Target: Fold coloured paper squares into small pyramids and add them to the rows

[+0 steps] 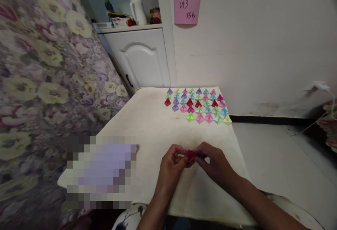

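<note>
Between my two hands, above the near part of the table, is a small piece of red folded paper (191, 155). The fingers of my left hand (173, 161) pinch it from the left. From the right, the thumb and fingers of my right hand (212, 158) close on its other side. My fingertips cover much of the paper, so its full shape is hidden. Farther back, several small folded paper pieces (199, 117) in pink, green, blue, purple, red and yellow stand in rows.
The cream-covered table (147, 128) has its far edge against the wall. At the left, a blurred purple patch (105, 163) hides what lies there. A floral curtain (52, 82) hangs on the left, beside a white cabinet (142, 60). A pink note (187, 5) is on the wall.
</note>
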Motion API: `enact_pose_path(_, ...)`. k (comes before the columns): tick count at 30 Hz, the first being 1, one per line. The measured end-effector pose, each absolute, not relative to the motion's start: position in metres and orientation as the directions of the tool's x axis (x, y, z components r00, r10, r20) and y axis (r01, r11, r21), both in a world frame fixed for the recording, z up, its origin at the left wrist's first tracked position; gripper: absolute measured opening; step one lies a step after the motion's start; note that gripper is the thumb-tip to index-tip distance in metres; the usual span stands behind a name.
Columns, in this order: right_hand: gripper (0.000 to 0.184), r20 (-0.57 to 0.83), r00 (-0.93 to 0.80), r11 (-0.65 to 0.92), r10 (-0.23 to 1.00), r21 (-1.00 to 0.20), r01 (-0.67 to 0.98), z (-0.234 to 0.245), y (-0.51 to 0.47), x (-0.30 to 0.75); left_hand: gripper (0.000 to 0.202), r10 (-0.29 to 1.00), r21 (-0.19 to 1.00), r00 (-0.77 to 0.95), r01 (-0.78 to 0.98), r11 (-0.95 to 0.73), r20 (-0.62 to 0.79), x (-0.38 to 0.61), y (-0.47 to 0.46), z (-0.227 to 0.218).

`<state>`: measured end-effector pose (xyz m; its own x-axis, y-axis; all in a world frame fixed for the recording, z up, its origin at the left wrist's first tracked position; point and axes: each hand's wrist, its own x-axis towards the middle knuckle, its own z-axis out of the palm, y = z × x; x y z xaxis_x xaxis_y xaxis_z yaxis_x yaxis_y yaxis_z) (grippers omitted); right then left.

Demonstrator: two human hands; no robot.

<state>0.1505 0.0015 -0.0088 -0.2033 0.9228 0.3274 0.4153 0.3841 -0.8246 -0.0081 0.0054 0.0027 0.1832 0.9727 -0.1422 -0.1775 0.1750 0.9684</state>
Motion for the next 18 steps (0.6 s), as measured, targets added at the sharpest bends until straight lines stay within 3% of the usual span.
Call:
enact_pose_path(10, 0.033, 0.338, -0.218, 0.401, 0.915, -0.807, 0.433, -0.0051, -0.0009, 0.1514, 0.010, 0.975, 0.972, 0.148, -0.143, 0.188, -0.167, -0.0078, 0.0080, -0.0043)
enact_pose_path(18, 0.019, 0.361, -0.180, 0.403, 0.915, -0.824, 0.398, -0.0051, 0.0004, 0.1491, 0.011, 0.966, 0.966, 0.176, -0.145, 0.215, -0.189, -0.0056, 0.0069, -0.0031)
